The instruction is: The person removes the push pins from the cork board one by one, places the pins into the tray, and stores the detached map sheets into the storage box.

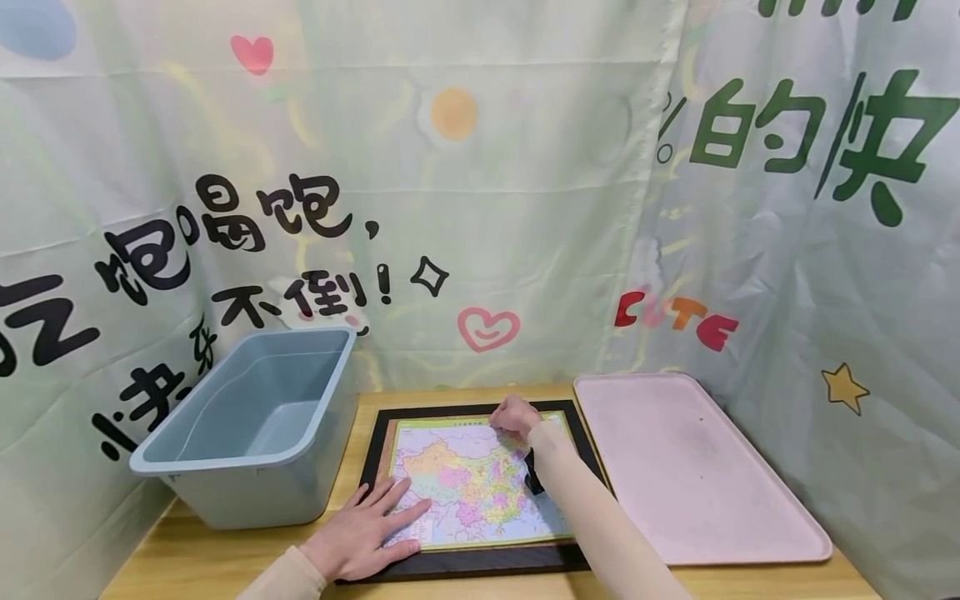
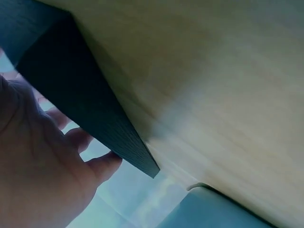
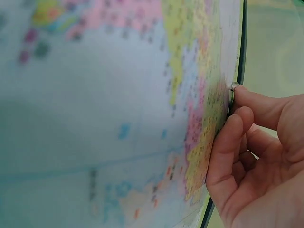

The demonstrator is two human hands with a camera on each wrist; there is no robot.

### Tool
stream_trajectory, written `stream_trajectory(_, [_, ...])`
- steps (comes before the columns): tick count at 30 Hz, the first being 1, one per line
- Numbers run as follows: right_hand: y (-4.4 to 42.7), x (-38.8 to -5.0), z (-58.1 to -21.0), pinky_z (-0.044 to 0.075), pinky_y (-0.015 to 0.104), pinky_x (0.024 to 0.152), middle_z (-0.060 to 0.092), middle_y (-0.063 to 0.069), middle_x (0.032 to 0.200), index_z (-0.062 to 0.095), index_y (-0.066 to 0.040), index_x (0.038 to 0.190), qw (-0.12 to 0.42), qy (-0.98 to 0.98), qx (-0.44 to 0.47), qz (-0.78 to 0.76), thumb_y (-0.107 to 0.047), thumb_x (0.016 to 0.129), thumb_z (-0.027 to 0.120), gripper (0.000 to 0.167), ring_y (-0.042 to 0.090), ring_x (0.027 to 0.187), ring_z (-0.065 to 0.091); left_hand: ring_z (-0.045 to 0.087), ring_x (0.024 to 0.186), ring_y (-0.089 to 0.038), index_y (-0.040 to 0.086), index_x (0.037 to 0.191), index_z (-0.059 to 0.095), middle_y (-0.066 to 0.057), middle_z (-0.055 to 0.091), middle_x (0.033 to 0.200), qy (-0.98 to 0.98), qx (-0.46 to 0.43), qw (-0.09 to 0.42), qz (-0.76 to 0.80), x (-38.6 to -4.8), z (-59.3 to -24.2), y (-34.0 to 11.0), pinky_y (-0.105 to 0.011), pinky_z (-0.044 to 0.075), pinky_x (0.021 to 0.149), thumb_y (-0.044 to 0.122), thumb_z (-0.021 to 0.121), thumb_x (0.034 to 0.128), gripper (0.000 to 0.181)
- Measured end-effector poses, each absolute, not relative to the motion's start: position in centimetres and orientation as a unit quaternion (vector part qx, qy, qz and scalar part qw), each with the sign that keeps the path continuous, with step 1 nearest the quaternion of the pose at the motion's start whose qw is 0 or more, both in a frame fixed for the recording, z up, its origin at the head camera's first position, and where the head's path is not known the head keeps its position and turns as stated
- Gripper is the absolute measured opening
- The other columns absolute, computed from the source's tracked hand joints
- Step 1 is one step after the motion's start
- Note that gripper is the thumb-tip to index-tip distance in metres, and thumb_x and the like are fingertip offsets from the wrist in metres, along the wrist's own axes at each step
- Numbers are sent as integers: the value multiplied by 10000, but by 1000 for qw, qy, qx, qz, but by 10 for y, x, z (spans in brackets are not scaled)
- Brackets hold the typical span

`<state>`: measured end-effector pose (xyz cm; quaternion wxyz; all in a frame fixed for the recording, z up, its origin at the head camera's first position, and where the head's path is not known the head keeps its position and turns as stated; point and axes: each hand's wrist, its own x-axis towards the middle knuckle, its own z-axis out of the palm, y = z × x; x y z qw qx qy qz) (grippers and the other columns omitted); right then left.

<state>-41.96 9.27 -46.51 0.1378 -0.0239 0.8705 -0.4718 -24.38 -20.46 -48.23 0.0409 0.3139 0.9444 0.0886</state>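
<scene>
A colourful printed map (image 1: 465,492) lies inside a black picture frame (image 1: 457,565) on the table. My left hand (image 1: 367,525) rests on the frame's lower left corner, fingers spread over the map's edge. In the left wrist view, that hand (image 2: 42,156) touches the side of the black frame (image 2: 80,80). At the map's upper edge, my right hand (image 1: 517,417) has its fingers curled. The right wrist view shows thumb and forefinger of this hand (image 3: 261,137) pinching at the edge of the map (image 3: 118,95). Their exact grip is partly hidden.
Left of the frame stands a deep blue-grey plastic bin (image 1: 247,492). A pale pink tray (image 1: 705,475) lies on the right, close to the frame. Behind the wooden table (image 1: 202,558) hangs a printed cloth (image 1: 525,242).
</scene>
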Motion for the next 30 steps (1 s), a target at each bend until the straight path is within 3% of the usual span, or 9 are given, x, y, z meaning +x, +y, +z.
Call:
stream_trajectory(3, [93, -423, -465, 367, 312, 570, 292, -19, 530, 617, -81, 644, 148, 864, -29, -481, -75, 952, 620, 308, 149, 491, 197, 273, 1459, -415, 433, 1504, 355, -114, 290, 1606, 945, 310, 55, 95, -244, -480, -205, -711, 209, 1079, 616, 344, 999, 538])
stream_trajectory(8, [93, -424, -464, 345, 292, 546, 279, -36, 503, 765, 4, 861, 143, 857, -52, -492, -60, 944, 623, 176, 131, 474, 195, 266, 1460, -421, 426, 1495, 380, -123, 301, 1599, 947, 297, 70, 101, -244, -475, -204, -718, 203, 1075, 626, 365, 987, 546])
stream_trajectory(11, [93, -422, -463, 326, 283, 539, 259, -44, 503, 721, -23, 759, 138, 852, -61, -501, -63, 949, 612, 223, 126, 478, 202, 256, 1466, -413, 434, 1494, 377, -117, 295, 1602, 948, 292, 76, 103, -244, -474, -203, -715, 196, 1081, 641, 361, 981, 553])
stream_trajectory(15, [93, -417, -461, 305, 277, 523, 251, -27, 539, 507, -106, 605, 147, 846, -71, -507, -81, 972, 575, 374, 138, 499, 210, 250, 1467, -420, 445, 1489, 379, -121, 296, 1601, 947, 288, 85, 110, -242, -475, -204, -720, 190, 1077, 651, 364, 975, 554])
stream_trajectory(18, [96, -413, -459, 318, 271, 522, 413, 5, 576, 573, -65, 653, 146, 838, -66, -522, -90, 984, 551, 333, 141, 519, 288, 255, 1462, -425, 446, 1484, 387, -123, 304, 1598, 947, 287, 85, 113, -243, -475, -204, -723, 192, 1073, 644, 375, 975, 546])
stream_trajectory(22, [99, -409, -457, 367, 256, 536, 660, 101, 750, 726, 46, 890, 125, 830, -44, -542, -82, 971, 552, 231, 144, 578, 447, 255, 1464, -420, 445, 1484, 388, -118, 302, 1599, 947, 290, 81, 113, -245, -474, -202, -721, 192, 1077, 638, 374, 979, 541])
stream_trajectory(30, [105, -406, -461, 462, 259, 527, 700, 138, 791, 723, 79, 929, 87, 829, -25, -552, -124, 952, 620, 228, 141, 578, 557, 262, 1458, -430, 433, 1481, 403, -133, 317, 1590, 944, 296, 84, 119, -245, -474, -199, -729, 197, 1066, 630, 385, 980, 539])
